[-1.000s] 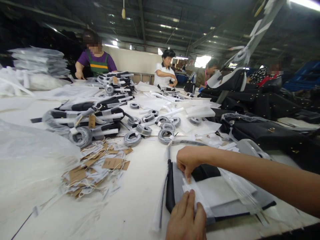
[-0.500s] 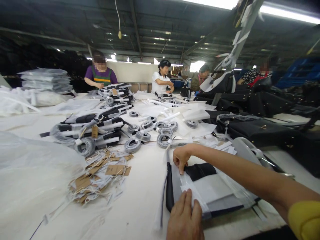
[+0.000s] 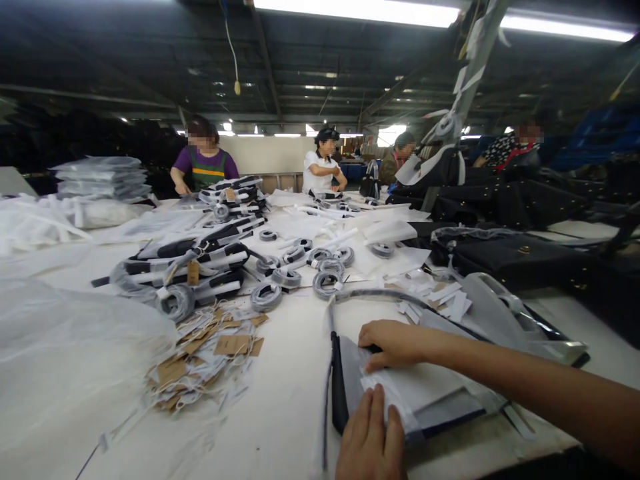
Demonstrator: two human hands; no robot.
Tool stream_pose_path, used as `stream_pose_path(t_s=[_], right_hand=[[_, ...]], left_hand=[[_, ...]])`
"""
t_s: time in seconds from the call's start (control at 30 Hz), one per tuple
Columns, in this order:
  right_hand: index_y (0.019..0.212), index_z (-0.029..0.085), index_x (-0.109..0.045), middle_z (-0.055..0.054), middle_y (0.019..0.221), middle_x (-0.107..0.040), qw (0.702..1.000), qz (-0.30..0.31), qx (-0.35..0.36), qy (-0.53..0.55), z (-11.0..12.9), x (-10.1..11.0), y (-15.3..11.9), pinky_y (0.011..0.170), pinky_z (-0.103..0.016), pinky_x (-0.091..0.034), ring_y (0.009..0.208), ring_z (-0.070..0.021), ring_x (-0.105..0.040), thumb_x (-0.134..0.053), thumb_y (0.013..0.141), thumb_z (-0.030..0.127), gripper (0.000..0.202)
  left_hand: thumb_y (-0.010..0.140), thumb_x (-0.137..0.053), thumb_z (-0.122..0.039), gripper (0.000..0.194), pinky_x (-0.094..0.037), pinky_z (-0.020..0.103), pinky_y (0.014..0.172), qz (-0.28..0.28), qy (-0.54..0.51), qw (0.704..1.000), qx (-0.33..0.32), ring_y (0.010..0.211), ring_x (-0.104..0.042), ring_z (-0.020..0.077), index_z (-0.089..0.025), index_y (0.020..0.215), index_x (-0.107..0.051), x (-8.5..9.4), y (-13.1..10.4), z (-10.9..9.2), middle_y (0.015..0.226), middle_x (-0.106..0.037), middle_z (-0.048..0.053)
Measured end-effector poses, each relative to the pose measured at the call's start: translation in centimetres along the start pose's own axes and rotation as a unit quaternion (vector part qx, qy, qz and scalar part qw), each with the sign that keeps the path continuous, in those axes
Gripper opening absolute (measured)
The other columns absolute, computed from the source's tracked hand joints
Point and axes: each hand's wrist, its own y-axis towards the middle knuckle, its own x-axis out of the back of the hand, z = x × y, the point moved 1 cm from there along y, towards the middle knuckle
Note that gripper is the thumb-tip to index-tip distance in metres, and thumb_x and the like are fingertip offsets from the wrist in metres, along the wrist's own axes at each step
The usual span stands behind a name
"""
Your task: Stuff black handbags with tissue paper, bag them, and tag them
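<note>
A black bag [image 3: 340,393], its face covered by a pale sheet and clear plastic film [image 3: 400,407], lies in front of me. My left hand [image 3: 373,437] rests on the film near the bag's lower edge, with fingers stretched out flat. Above it, my right hand [image 3: 393,343] curls its fingers over a folded black piece [image 3: 373,349] on the bag, most of which the hand hides. A plastic-wrapped strap [image 3: 400,293] arches behind the bag and runs down its left side.
Left of the bag lie cardboard tags [image 3: 233,345] with strings and a large plastic sheet [image 3: 75,373]. Rolled straps [image 3: 267,297] and wrapped handles [image 3: 215,257] are farther back. Black bags [image 3: 520,260] are piled right. Several co-workers stand across the table.
My right hand has moved right and lower, off the film's upper edge and over the black piece, covering it. My left hand stays about where it was.
</note>
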Motion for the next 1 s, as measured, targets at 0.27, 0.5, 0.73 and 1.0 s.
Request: stream_pose_path(t_s=[0.27, 0.5, 0.73, 1.0], right_hand=[[0.096, 0.019, -0.079, -0.003, 0.087, -0.074, 0.991, 0.041, -0.046, 0.122, -2.4, -1.4, 2.2, 0.071, -0.026, -0.046, 0.081, -0.0193, -0.063, -0.072, 0.075, 0.057, 0.045], [0.083, 0.013, -0.077, -0.005, 0.074, -0.068, 0.986, 0.039, -0.083, 0.139, -2.6, -0.7, 2.6, 0.068, -0.029, -0.045, 0.073, -0.0193, -0.059, -0.048, 0.089, 0.064, 0.058], [0.12, 0.02, -0.069, -0.01, 0.112, -0.067, 0.991, 0.05, -0.064, 0.107, -1.3, -0.4, 0.5, 0.086, -0.036, -0.044, 0.101, -0.0304, -0.059, -0.084, 0.049, 0.065, 0.086], [0.084, 0.02, -0.077, 0.003, 0.067, -0.06, 0.978, 0.044, -0.071, 0.189, -3.0, -1.8, 2.5, 0.059, -0.024, -0.04, 0.066, -0.0148, -0.052, -0.073, 0.064, 0.068, 0.051]], left_hand=[[0.076, -0.051, -0.016, 0.045, -0.058, 0.037, 0.089, 0.032, -0.049, 0.997, 0.041, 0.121, -0.062, 0.0278, -0.017, 0.118, -0.065, 0.3, 0.0, -0.3, 0.132, -0.066, 0.011], [0.068, -0.052, -0.011, 0.057, -0.057, 0.039, 0.094, 0.063, -0.061, 0.996, 0.035, 0.126, -0.058, 0.0278, -0.016, 0.124, -0.062, 1.2, 0.0, -0.3, 0.139, -0.061, 0.01], [0.07, -0.053, -0.011, 0.059, -0.057, 0.041, 0.096, 0.084, -0.063, 0.994, 0.032, 0.126, -0.058, 0.0291, -0.016, 0.128, -0.06, 1.0, -0.3, -0.4, 0.142, -0.059, 0.01], [0.075, -0.062, -0.022, 0.047, -0.061, 0.034, 0.087, 0.033, -0.041, 0.999, 0.012, 0.117, -0.065, 0.0272, -0.017, 0.121, -0.064, 0.0, -0.3, 0.5, 0.131, -0.067, 0.01]])
